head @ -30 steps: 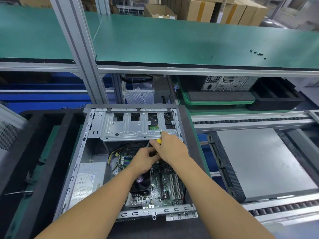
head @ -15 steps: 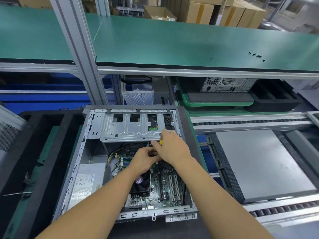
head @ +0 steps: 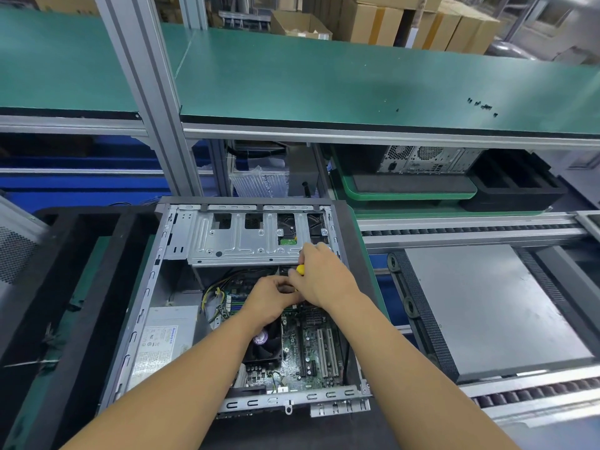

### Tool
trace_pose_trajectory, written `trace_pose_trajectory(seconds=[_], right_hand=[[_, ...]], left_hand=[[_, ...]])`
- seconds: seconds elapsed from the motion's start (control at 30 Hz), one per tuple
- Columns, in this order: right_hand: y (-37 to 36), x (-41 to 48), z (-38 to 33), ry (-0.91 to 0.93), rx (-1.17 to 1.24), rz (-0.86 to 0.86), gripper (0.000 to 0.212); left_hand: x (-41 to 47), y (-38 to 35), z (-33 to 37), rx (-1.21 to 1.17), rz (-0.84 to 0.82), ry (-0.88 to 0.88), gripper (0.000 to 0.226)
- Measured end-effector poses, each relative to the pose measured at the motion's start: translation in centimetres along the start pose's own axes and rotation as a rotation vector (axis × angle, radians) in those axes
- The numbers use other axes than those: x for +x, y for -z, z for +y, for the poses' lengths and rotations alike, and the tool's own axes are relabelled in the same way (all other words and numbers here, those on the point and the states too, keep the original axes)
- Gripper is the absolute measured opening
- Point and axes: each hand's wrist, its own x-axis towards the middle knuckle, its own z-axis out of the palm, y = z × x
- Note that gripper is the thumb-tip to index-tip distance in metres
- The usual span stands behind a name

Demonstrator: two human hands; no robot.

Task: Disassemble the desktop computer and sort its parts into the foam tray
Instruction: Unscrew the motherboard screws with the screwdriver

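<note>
We note our right hand (head: 324, 277) grasping the yellow screwdriver (head: 300, 269); our left hand (head: 271, 298) curls just beneath those fingers, likely steadying its tip; hold unverified.

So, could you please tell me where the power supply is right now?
In the head view, the power supply lies at the near-left of the open case, left of the CPU fan.

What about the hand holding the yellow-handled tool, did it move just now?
No. The right hand gripping the yellow-handled tool stays at the near edge of the silver metal drive cage, beside the left hand.
</note>
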Motion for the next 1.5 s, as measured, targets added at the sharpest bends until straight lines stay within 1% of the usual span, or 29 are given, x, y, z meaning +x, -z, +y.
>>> trace_pose_trajectory(seconds=[0.03,0.07,0.1,0.17,0.23,0.27,0.33,0.43,0.53,0.6,0.67,0.77,0.87,1.0,1.07,1.17,1.2,1.3,1.43,1.5], right_hand=[[0.0,0.0,0.1,-0.024,-0.024,0.029,0.037],[0.0,0.1,0.2,-0.041,-0.043,0.045,0.040],[0.0,0.1,0.3,-0.046,-0.055,0.040,0.041],[-0.2,0.2,0.5,-0.027,-0.040,0.010,0.036],[-0.2,0.2,0.5,0.004,0.003,0.002,0.021],[-0.2,0.2,0.6,0.016,0.023,-0.002,0.014],[-0.1,0.3,0.7,0.035,0.054,-0.021,0.009],[-0.2,0.2,0.6,0.031,0.076,-0.027,0.011],[-0.4,0.2,0.4,-0.017,0.047,0.029,0.031],[-0.4,0.2,0.3,-0.057,0.017,0.048,0.039],[-0.4,0.2,0.2,-0.053,-0.011,0.028,0.036],[-0.1,0.1,0.1,-0.001,-0.009,-0.023,0.025],[0.3,0.3,0.1,0.047,0.057,-0.097,0.017],[0.3,0.3,0.1,0.052,0.103,-0.139,0.020],[0.1,0.1,0.1,0.033,0.071,-0.104,0.024],[-0.2,0.0,0.3,-0.033,-0.034,-0.005,0.041],[-0.3,0.0,0.4,-0.049,-0.053,0.009,0.044],[-0.5,-0.1,0.5,-0.042,-0.041,-0.021,0.039],[-0.2,-0.2,0.6,-0.008,-0.019,-0.060,0.024],[0.0,-0.1,0.6,0.007,0.010,-0.097,0.022]], left_hand=[[0.0,-0.1,0.0,0.001,0.010,0.016,0.039],[0.1,-0.2,0.0,0.001,0.020,0.033,0.046],[0.1,-0.2,0.0,0.005,0.027,0.039,0.047],[0.2,-0.3,-0.1,0.014,0.020,0.035,0.034],[0.1,-0.1,0.0,0.002,-0.003,0.012,0.023],[0.0,0.0,0.0,-0.013,-0.025,0.005,0.022],[-0.2,0.3,0.2,-0.059,-0.058,0.011,0.023],[-0.3,0.5,0.1,-0.093,-0.057,0.020,0.023],[-0.2,0.3,0.1,-0.049,-0.005,0.032,0.022],[-0.1,0.0,0.1,-0.029,0.008,0.045,0.026],[-0.2,-0.2,0.2,-0.021,0.008,0.041,0.028],[-0.3,0.0,0.3,-0.035,-0.001,0.006,0.026],[-0.7,0.5,0.6,-0.062,-0.068,-0.014,0.020],[-0.9,0.5,0.6,-0.065,-0.043,-0.016,0.020],[-0.7,0.2,0.6,-0.046,-0.013,-0.020,0.019],[-0.4,-0.2,0.6,-0.011,0.016,-0.012,0.018],[-0.4,-0.3,0.6,0.005,0.021,-0.012,0.018],[-0.4,-0.2,0.6,0.034,0.001,-0.020,0.020],[-0.5,0.9,0.4,-0.007,-0.125,-0.034,0.025],[-0.7,1.1,0.4,0.001,-0.120,-0.028,0.023]])
